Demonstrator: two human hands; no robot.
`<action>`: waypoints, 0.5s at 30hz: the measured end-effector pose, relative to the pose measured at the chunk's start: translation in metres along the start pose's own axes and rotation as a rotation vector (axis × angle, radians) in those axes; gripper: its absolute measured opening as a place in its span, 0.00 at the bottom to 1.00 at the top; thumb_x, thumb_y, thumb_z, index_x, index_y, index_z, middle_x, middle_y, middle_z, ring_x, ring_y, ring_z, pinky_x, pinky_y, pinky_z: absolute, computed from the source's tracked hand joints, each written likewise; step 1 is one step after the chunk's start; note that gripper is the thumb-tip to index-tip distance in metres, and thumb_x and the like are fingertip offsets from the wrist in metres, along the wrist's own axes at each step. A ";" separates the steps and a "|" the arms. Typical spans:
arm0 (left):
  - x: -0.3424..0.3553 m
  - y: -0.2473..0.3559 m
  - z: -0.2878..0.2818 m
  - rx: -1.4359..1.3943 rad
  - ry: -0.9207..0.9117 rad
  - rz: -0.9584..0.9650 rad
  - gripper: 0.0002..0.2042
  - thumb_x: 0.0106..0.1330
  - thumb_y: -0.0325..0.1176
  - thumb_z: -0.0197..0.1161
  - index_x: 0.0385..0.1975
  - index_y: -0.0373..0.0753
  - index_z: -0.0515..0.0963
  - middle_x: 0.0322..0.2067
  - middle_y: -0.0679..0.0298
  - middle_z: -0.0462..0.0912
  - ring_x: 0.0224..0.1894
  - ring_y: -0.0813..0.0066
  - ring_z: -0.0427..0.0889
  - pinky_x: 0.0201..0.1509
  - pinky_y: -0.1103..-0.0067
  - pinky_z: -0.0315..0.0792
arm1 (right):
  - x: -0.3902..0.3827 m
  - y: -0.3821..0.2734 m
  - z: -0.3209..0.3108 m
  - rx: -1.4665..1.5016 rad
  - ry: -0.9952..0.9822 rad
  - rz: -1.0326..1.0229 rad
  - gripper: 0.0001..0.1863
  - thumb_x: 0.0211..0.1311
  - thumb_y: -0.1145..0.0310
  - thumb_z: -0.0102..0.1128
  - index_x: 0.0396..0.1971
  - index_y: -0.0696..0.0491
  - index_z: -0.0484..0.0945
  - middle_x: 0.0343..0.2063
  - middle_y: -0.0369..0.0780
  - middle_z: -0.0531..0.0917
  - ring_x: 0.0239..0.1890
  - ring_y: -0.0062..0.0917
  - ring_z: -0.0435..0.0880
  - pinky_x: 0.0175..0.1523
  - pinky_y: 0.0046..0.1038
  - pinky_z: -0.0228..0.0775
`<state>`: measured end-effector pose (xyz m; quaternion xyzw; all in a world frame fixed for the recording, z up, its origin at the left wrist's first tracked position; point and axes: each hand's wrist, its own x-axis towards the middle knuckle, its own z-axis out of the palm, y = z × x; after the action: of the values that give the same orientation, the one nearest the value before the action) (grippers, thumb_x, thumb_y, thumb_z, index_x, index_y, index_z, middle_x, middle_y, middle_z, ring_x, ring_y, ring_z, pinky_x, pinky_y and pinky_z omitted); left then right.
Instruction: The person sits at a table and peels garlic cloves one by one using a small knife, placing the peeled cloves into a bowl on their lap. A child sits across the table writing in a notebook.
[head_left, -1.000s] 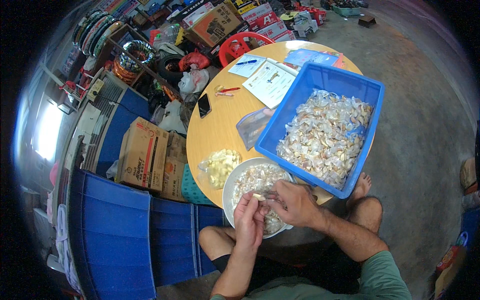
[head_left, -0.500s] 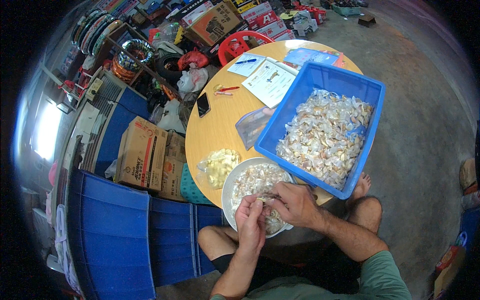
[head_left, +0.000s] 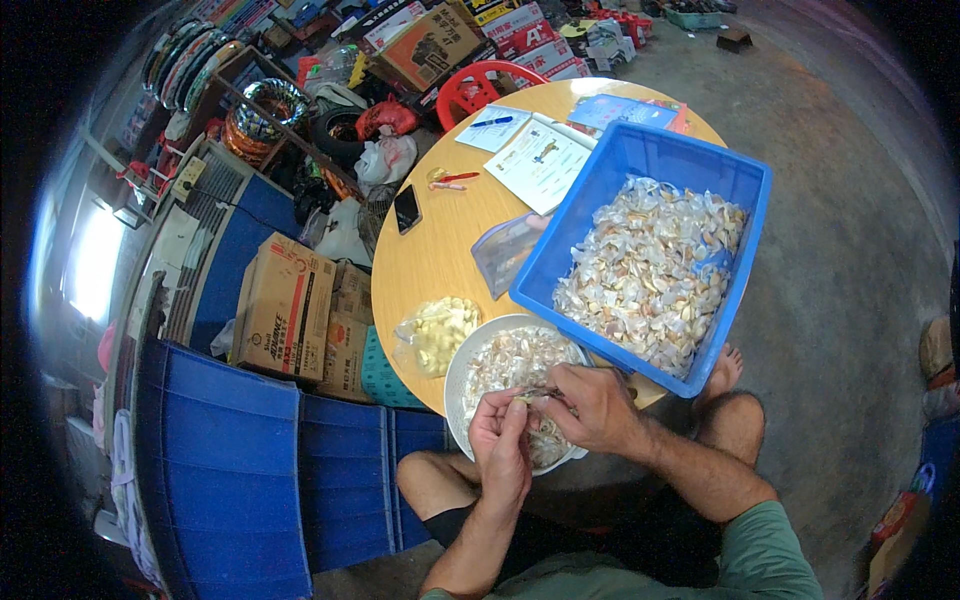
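Observation:
Over a white bowl [head_left: 505, 350] of papery garlic skins and cloves, my left hand [head_left: 500, 445] pinches a small pale clove [head_left: 525, 398] at its fingertips. My right hand [head_left: 600, 410] is closed against the same clove, with a thin dark piece between its fingers, too small to make out. Left of the bowl lies a clear bag [head_left: 440, 330] of peeled cloves. A large blue tub [head_left: 545, 275], heaped with translucent skins and cloves [head_left: 650, 270], sits behind the bowl to the right.
The round wooden table [head_left: 410, 260] also holds a phone [head_left: 407, 208], pens [head_left: 455, 178], notebooks [head_left: 535, 165] and a grey pouch [head_left: 497, 255]. A red chair [head_left: 455, 90] stands behind. Cardboard boxes [head_left: 285, 305] and blue panels [head_left: 225, 450] are at the left; my bare foot [head_left: 725, 370] shows below the tub.
My fingers have closed further over the pale clove, which shows less than a second ago. Both hands stay nearly in place over the bowl.

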<state>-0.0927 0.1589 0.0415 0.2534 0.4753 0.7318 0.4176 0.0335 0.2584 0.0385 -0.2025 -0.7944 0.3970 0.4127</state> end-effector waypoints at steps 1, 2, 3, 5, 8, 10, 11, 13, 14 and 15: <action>0.000 0.000 0.000 0.005 0.021 -0.032 0.08 0.69 0.24 0.58 0.45 0.33 0.74 0.33 0.64 0.81 0.31 0.81 0.77 0.40 0.84 0.72 | 0.000 0.000 -0.001 0.001 -0.003 -0.001 0.12 0.60 0.69 0.63 0.27 0.58 0.69 0.23 0.49 0.76 0.28 0.49 0.80 0.30 0.44 0.70; 0.001 0.000 0.000 0.009 0.042 -0.063 0.08 0.69 0.24 0.58 0.45 0.33 0.74 0.33 0.64 0.81 0.31 0.81 0.77 0.40 0.84 0.73 | 0.001 0.000 -0.002 0.012 -0.012 -0.005 0.12 0.60 0.68 0.63 0.27 0.58 0.69 0.23 0.49 0.77 0.28 0.49 0.80 0.31 0.44 0.71; 0.002 0.000 -0.001 0.013 0.063 -0.093 0.08 0.69 0.24 0.57 0.46 0.33 0.74 0.33 0.64 0.81 0.32 0.80 0.77 0.40 0.83 0.73 | 0.001 0.000 -0.003 0.023 -0.022 -0.008 0.11 0.60 0.68 0.62 0.28 0.58 0.70 0.23 0.49 0.77 0.28 0.49 0.80 0.31 0.44 0.71; 0.002 0.003 0.001 -0.091 0.051 -0.174 0.08 0.69 0.26 0.57 0.45 0.33 0.75 0.34 0.62 0.82 0.34 0.77 0.78 0.42 0.80 0.74 | 0.001 0.000 -0.003 0.030 -0.045 -0.009 0.11 0.60 0.67 0.62 0.28 0.57 0.71 0.24 0.49 0.78 0.29 0.48 0.81 0.31 0.44 0.72; 0.005 0.005 0.004 -0.214 0.042 -0.283 0.09 0.69 0.27 0.56 0.45 0.33 0.75 0.35 0.60 0.82 0.37 0.72 0.80 0.46 0.75 0.75 | 0.000 0.005 -0.002 0.028 -0.077 -0.017 0.10 0.60 0.66 0.61 0.30 0.57 0.73 0.24 0.49 0.79 0.29 0.48 0.81 0.32 0.44 0.72; 0.008 0.005 0.001 -0.283 0.042 -0.350 0.09 0.69 0.28 0.57 0.45 0.34 0.75 0.37 0.60 0.82 0.40 0.70 0.81 0.48 0.72 0.76 | 0.000 0.006 -0.001 0.039 -0.088 -0.047 0.09 0.60 0.66 0.61 0.30 0.57 0.73 0.24 0.49 0.79 0.29 0.47 0.81 0.33 0.44 0.73; 0.012 0.005 -0.006 -0.318 0.045 -0.381 0.09 0.68 0.29 0.57 0.45 0.35 0.75 0.38 0.60 0.82 0.40 0.69 0.81 0.50 0.71 0.76 | -0.001 0.005 -0.001 0.042 -0.088 -0.076 0.09 0.60 0.66 0.61 0.30 0.57 0.74 0.24 0.49 0.79 0.30 0.47 0.81 0.33 0.44 0.73; 0.021 -0.002 -0.025 -0.357 0.108 -0.359 0.09 0.69 0.30 0.58 0.46 0.37 0.75 0.41 0.61 0.82 0.41 0.69 0.81 0.50 0.69 0.75 | -0.002 0.001 0.002 0.050 -0.091 -0.141 0.09 0.60 0.66 0.61 0.31 0.57 0.74 0.24 0.49 0.79 0.30 0.48 0.81 0.34 0.43 0.73; 0.021 0.000 -0.026 -0.344 0.093 -0.319 0.09 0.69 0.29 0.57 0.46 0.38 0.74 0.41 0.61 0.82 0.41 0.70 0.81 0.50 0.70 0.75 | -0.002 0.001 0.001 0.037 -0.077 -0.119 0.09 0.60 0.67 0.60 0.31 0.57 0.74 0.24 0.49 0.78 0.30 0.48 0.81 0.34 0.43 0.73; 0.022 0.002 -0.026 -0.331 0.078 -0.280 0.09 0.70 0.29 0.57 0.47 0.38 0.74 0.42 0.61 0.82 0.41 0.70 0.81 0.49 0.71 0.75 | -0.002 0.003 -0.001 0.024 -0.064 -0.097 0.09 0.60 0.67 0.60 0.31 0.57 0.73 0.25 0.49 0.78 0.31 0.48 0.81 0.35 0.43 0.73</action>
<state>-0.1248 0.1641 0.0321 0.0845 0.3952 0.7439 0.5322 0.0352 0.2593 0.0357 -0.1458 -0.8114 0.3921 0.4083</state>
